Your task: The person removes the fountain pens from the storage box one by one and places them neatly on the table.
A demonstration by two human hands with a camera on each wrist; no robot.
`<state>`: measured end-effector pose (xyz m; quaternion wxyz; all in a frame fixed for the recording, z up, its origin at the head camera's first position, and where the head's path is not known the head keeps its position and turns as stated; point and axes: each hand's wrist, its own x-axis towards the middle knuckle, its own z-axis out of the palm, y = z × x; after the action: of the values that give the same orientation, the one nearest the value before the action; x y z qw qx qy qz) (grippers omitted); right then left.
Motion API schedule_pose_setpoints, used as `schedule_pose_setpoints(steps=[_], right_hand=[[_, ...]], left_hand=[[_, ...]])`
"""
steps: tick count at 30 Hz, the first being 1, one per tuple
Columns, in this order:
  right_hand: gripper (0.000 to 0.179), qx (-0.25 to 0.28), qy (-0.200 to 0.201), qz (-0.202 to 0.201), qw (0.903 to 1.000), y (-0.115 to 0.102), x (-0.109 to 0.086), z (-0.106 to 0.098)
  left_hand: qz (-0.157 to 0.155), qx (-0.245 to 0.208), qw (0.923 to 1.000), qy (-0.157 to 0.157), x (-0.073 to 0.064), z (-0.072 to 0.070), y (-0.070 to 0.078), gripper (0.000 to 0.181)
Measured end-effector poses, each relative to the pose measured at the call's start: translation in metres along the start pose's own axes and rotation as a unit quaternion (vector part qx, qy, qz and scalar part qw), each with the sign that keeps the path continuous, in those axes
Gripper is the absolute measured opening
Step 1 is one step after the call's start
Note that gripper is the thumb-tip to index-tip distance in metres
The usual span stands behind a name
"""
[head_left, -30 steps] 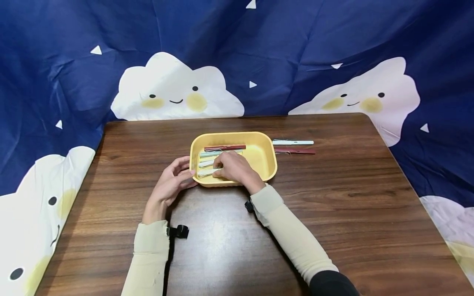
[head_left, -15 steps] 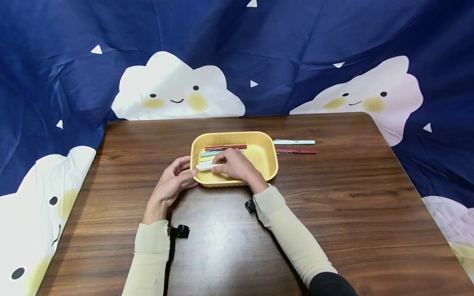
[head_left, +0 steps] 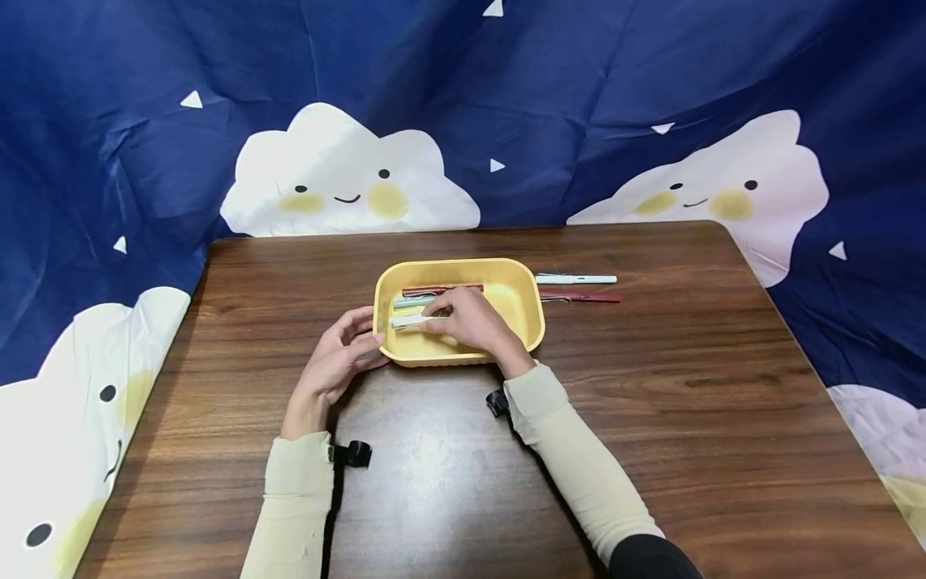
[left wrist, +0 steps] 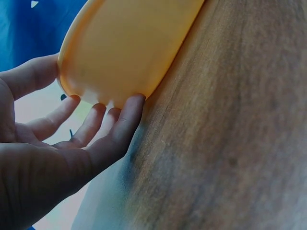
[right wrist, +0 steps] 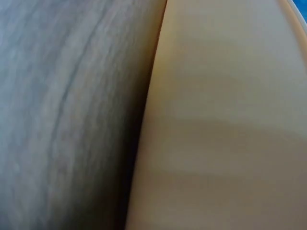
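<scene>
A yellow tray (head_left: 521, 305) sits mid-table and holds several pens, among them a red pen (head_left: 441, 289) at the back and a pale green pen (head_left: 408, 303). My right hand (head_left: 463, 320) reaches into the tray and pinches a white pen (head_left: 407, 321) lying along its left part. My left hand (head_left: 340, 359) rests against the tray's left front corner, fingertips (left wrist: 129, 108) touching the tray's outer wall (left wrist: 129, 43). The right wrist view shows only the tray wall (right wrist: 225, 124) and wood.
A white pen (head_left: 575, 279) and a dark red pen (head_left: 582, 297) lie on the wooden table (head_left: 651, 386) just right of the tray. A blue cloth with cloud faces (head_left: 347, 177) hangs behind and around the table.
My right hand has lifted the white pen from the tray's front and carried it a little toward the back. My left hand has stayed at the tray's corner.
</scene>
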<state>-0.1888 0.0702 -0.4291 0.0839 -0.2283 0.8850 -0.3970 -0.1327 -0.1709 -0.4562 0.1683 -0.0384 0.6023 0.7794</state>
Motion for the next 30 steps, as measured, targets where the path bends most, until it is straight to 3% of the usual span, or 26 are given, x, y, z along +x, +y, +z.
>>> schedule_pose_setpoints(steps=[12, 30], right_hand=[[0.018, 0.014, 0.019, -0.010, 0.9997, 0.006, -0.005, -0.013], [0.020, -0.022, 0.034, -0.003, 0.9992, 0.007, -0.013, -0.037]], left_hand=[[0.004, -0.008, 1.0000, 0.000, 0.000, 0.000, -0.001, 0.059], [0.001, -0.005, 1.0000, 0.003, -0.001, 0.002, 0.001, 0.058]])
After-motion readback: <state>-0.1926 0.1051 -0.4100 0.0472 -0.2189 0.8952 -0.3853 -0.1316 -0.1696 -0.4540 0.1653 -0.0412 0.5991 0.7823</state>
